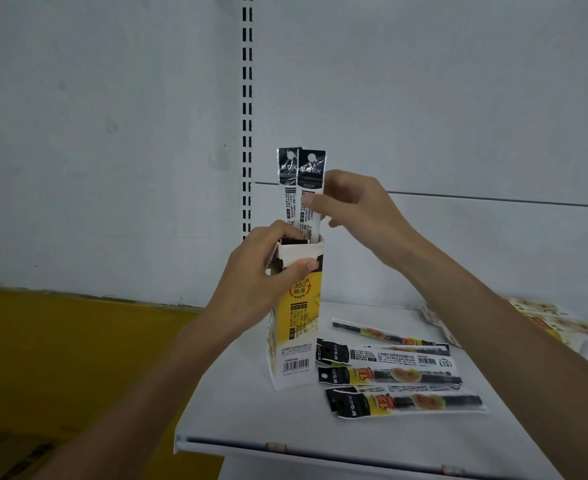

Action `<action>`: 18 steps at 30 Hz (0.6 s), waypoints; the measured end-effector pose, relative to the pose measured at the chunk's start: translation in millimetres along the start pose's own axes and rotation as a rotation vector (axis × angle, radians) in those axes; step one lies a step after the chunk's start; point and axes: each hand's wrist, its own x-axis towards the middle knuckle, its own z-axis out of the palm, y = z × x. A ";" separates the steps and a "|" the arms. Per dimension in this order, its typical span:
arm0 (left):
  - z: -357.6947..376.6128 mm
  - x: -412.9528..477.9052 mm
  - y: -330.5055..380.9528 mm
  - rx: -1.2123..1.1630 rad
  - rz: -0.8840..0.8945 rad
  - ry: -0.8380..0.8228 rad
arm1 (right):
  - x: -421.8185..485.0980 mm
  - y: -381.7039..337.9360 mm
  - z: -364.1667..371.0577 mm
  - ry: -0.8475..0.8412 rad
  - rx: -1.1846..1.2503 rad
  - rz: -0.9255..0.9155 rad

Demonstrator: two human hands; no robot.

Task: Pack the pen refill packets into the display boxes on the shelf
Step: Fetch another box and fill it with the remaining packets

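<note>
packets (pixel 310 176) jut above box (pixel 299 329) rim, right hand (pixel 358 211) pinching

Single head-worn view, forward and downward, close over the shelf (pixel 251 410)

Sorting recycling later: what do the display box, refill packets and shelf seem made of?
Display box: printed cardboard, likely; folded top flaps, plain matte inside. Refill packets: thin glossy plastic film, apparently; they catch glare and crinkle. Shelf: probably white painted sheet metal; thin folded front lip.
</note>
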 end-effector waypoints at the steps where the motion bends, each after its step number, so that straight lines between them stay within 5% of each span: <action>1: 0.2 -0.4 -0.2 -0.001 0.002 0.001 | -1.2 1.7 1.3 -0.018 -0.034 -0.018; 5: 2.3 0.1 -1.0 0.014 0.016 0.011 | -4.4 7.9 5.2 -0.171 -0.228 0.053; 11: 1.9 -0.8 -3.4 0.011 0.009 0.005 | -7.5 5.3 3.1 -0.092 0.025 0.009; 18: 2.9 -1.1 0.2 -0.090 -0.015 0.002 | -13.9 -10.2 -12.2 -0.295 -0.044 0.180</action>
